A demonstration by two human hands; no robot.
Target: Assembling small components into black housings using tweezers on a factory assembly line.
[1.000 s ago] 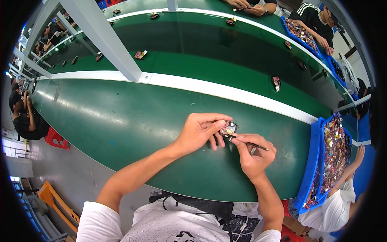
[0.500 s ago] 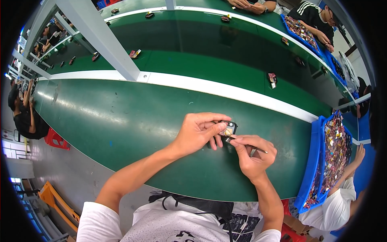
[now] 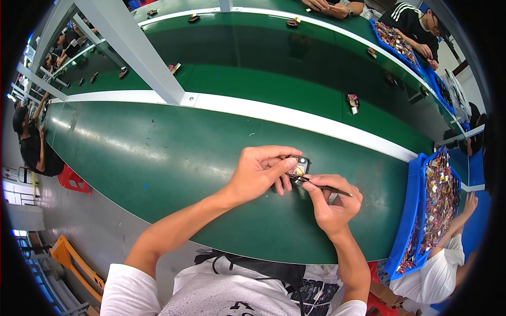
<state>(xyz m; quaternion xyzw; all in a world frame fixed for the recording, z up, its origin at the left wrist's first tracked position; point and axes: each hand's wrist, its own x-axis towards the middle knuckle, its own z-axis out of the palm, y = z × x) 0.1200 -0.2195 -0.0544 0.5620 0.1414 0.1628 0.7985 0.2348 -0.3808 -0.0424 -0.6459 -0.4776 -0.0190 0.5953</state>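
Over the green tabletop (image 3: 200, 142), my left hand (image 3: 256, 173) grips a small black-cased electronic device (image 3: 301, 166) by its left edge, thumb on top and fingers around it. The case lies open, with a circuit board, a pale square part and thin wires showing. My right hand (image 3: 335, 206) pinches a slim dark pointed tool (image 3: 337, 190) that looks like tweezers. Its tip meets the lower edge of the device, close to my left fingers. Exactly what the tip touches is too small to make out.
To the right stands a blue bin (image 3: 412, 210) heaped with small wired parts, a co-worker's hand (image 3: 470, 203) at its far side. Beyond a white rail (image 3: 274, 118) runs a green conveyor belt (image 3: 237, 84) carrying several small devices (image 3: 353, 104). A grey post (image 3: 139, 52) rises at left.
The dark tool has shifted slightly, its shaft now reaching across the device's lower edge. My left hand holds nearly still. Devices on the belt have slid a little to the left.
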